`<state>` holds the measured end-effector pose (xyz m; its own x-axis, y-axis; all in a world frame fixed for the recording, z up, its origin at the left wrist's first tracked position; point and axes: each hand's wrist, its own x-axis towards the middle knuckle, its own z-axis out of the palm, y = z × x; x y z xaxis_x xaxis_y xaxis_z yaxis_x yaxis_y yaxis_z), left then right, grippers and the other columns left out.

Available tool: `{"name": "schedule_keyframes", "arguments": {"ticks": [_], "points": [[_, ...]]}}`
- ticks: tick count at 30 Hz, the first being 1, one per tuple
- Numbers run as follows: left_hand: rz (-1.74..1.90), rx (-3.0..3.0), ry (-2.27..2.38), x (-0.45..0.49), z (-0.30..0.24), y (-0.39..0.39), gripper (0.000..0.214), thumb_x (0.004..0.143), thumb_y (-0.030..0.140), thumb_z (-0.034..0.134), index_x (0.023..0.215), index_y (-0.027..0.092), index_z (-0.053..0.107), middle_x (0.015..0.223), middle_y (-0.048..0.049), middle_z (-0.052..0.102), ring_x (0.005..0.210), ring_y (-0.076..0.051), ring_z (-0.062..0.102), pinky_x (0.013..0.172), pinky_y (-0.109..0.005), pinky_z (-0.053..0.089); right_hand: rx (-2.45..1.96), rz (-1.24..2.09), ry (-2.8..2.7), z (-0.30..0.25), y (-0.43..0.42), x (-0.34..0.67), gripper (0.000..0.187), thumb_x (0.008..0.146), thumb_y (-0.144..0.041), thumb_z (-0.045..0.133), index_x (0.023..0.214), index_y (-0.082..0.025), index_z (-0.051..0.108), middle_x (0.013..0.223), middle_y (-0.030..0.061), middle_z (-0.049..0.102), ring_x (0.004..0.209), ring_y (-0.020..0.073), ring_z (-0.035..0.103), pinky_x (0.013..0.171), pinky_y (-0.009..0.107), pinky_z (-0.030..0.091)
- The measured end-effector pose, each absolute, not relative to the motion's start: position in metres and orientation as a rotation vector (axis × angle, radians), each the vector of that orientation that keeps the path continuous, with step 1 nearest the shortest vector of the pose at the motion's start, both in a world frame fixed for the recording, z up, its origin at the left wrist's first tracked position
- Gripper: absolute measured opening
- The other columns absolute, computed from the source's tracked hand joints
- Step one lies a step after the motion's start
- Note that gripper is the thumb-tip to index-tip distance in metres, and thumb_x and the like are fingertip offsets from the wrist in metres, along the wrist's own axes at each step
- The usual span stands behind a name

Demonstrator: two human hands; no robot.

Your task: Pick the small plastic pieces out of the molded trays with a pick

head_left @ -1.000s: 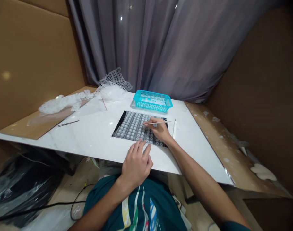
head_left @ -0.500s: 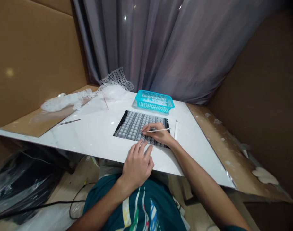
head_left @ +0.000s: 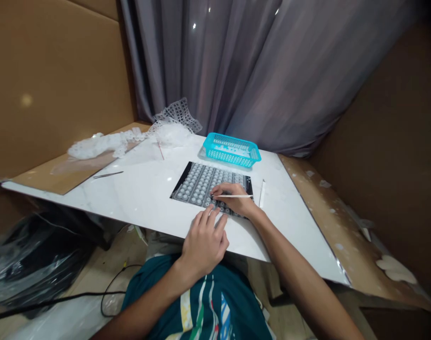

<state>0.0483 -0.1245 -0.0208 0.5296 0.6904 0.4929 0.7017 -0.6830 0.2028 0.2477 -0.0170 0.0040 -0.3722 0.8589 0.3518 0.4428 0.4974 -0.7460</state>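
My right hand [head_left: 238, 202] is closed in a pinch on a thin white stick [head_left: 232, 196] with a dark tip, perhaps a fine brush. Its tip points down to the left, at a black sheet [head_left: 182, 179] covered with rows of small round whitish pieces [head_left: 199, 183]. Whether the tip touches a piece is too small to tell. My left hand [head_left: 205, 238] lies palm down with fingers stretched out on the table's front part. Its fingertips reach the sheet's near edge and hold nothing that I can see. My right hand hides the sheet's right part.
Behind the sheet stands a turquoise basket [head_left: 229, 158] with white pieces inside. Tweezers [head_left: 109, 174] lie to the left and a slim white tool [head_left: 262, 193] to the right. White netting [head_left: 180, 115] and a white plastic bundle [head_left: 95, 145] sit at the back left. Cardboard walls [head_left: 59, 71] flank the white table [head_left: 147, 198].
The whole view has shifted slightly, so the table things appear a little further right. The stick lies more level in my right hand. My left hand keeps its place by the sheet.
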Motion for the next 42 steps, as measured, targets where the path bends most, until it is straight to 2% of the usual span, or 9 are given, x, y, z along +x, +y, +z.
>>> {"name": "schedule_keyframes", "arguments": {"ticks": [5, 11, 17, 24, 29, 34, 39, 42], "points": [[-0.861, -2.722, -1.234, 0.048, -0.021, -0.124, 0.046, 0.101, 0.026, 0.058, 0.146, 0.019, 0.061, 0.150, -0.0155, 0.062, 0.150, -0.036, 0.049, 0.120, -0.054, 0.045, -1.082, 0.640, -2.012, 0.003, -0.016, 0.241, 0.008, 0.092, -0.023, 0.077, 0.084, -0.025, 0.079, 0.102, 0.0058, 0.082, 0.097, 0.0279, 0.077, 0.088, 0.041, 0.059], [-0.868, -2.706, -1.224, 0.049, -0.021, -0.124, 0.048, 0.100, 0.025, 0.058, 0.148, 0.018, 0.060, 0.150, -0.0154, 0.063, 0.153, -0.037, 0.045, 0.121, -0.054, 0.044, -1.046, 0.810, -1.809, 0.006, -0.016, 0.236, 0.019, 0.092, -0.033, 0.079, 0.076, -0.024, 0.073, 0.095, 0.0059, 0.083, 0.094, 0.0274, 0.079, 0.083, 0.039, 0.060], [-0.865, -2.717, -1.219, 0.049, -0.021, -0.124, 0.048, 0.100, 0.023, 0.057, 0.148, 0.017, 0.061, 0.149, -0.0153, 0.063, 0.153, -0.037, 0.046, 0.121, -0.054, 0.045, -1.038, 0.845, -1.718, 0.006, -0.015, 0.238, 0.023, 0.091, -0.034, 0.082, 0.074, -0.023, 0.070, 0.093, 0.0066, 0.083, 0.096, 0.0284, 0.079, 0.083, 0.040, 0.060], [-0.898, -2.731, -1.216, 0.048, -0.021, -0.123, 0.049, 0.100, 0.024, 0.058, 0.148, 0.018, 0.060, 0.150, -0.0149, 0.063, 0.152, -0.036, 0.046, 0.121, -0.054, 0.044, -1.073, 0.919, -1.590, -0.003, -0.007, 0.246, 0.031, 0.085, -0.045, 0.088, 0.076, -0.023, 0.068, 0.093, 0.0076, 0.083, 0.096, 0.0295, 0.079, 0.083, 0.039, 0.061], [-0.884, -2.756, -1.232, 0.047, -0.019, -0.123, 0.048, 0.100, 0.025, 0.058, 0.148, 0.018, 0.060, 0.150, -0.0139, 0.062, 0.152, -0.035, 0.046, 0.122, -0.053, 0.042, -1.139, 0.845, -1.415, -0.006, 0.001, 0.263, 0.034, 0.082, -0.050, 0.089, 0.079, -0.022, 0.071, 0.089, 0.0083, 0.083, 0.088, 0.0287, 0.078, 0.081, 0.040, 0.062], [-0.874, -2.762, -1.276, 0.048, -0.014, -0.125, 0.048, 0.100, 0.024, 0.058, 0.148, 0.020, 0.060, 0.152, -0.0142, 0.060, 0.149, -0.034, 0.049, 0.122, -0.054, 0.043, -1.147, 0.768, -1.616, 0.006, -0.004, 0.278, 0.028, 0.085, -0.045, 0.088, 0.080, -0.021, 0.074, 0.094, 0.0085, 0.084, 0.093, 0.0286, 0.079, 0.085, 0.041, 0.062], [-0.909, -2.753, -1.240, 0.048, -0.013, -0.124, 0.056, 0.100, 0.024, 0.059, 0.155, 0.022, 0.054, 0.167, -0.0128, 0.046, 0.159, -0.034, 0.037, 0.128, -0.055, 0.036, -1.071, 0.829, -1.761, 0.009, -0.009, 0.273, 0.022, 0.088, -0.040, 0.085, 0.080, -0.021, 0.076, 0.096, 0.0082, 0.083, 0.098, 0.0282, 0.079, 0.090, 0.043, 0.062], [-0.881, -2.767, -1.234, 0.047, -0.014, -0.124, 0.058, 0.102, 0.026, 0.058, 0.160, 0.021, 0.050, 0.169, -0.0122, 0.045, 0.159, -0.033, 0.038, 0.130, -0.054, 0.034, -1.041, 0.866, -1.797, 0.006, -0.009, 0.269, 0.019, 0.090, -0.036, 0.083, 0.081, -0.021, 0.076, 0.095, 0.0085, 0.083, 0.097, 0.0280, 0.079, 0.088, 0.042, 0.062]]}}
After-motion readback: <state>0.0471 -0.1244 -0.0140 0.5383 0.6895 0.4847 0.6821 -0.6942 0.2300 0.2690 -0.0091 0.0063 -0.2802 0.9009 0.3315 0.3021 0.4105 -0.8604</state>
